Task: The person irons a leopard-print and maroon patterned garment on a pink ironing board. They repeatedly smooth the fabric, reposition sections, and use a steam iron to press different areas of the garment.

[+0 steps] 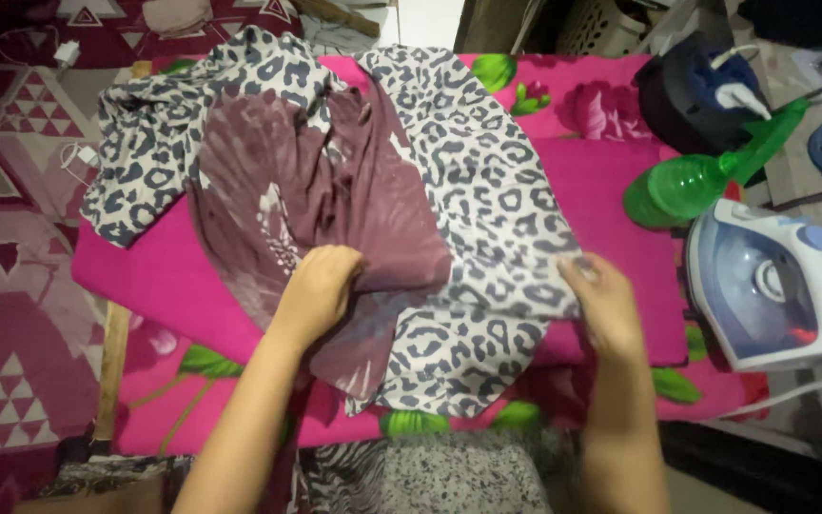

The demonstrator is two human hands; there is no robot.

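Observation:
A leopard-print garment [473, 181] in grey and white, with a maroon inner side [335, 190] turned up, lies spread across a bright pink floral cloth [601, 190] on the ironing board. My left hand [321, 290] is closed on a fold of the maroon fabric near the garment's middle. At the garment's right edge my right hand [596, 295] pinches the print fabric, its fingers curled over the hem. Both forearms reach in from the bottom of the view.
A blue and white steam iron [773, 290] stands at the right end of the board. A green spray bottle [706, 176] lies behind it. A patterned red carpet [11, 238] covers the floor on the left, with a white charger [67, 52] on it.

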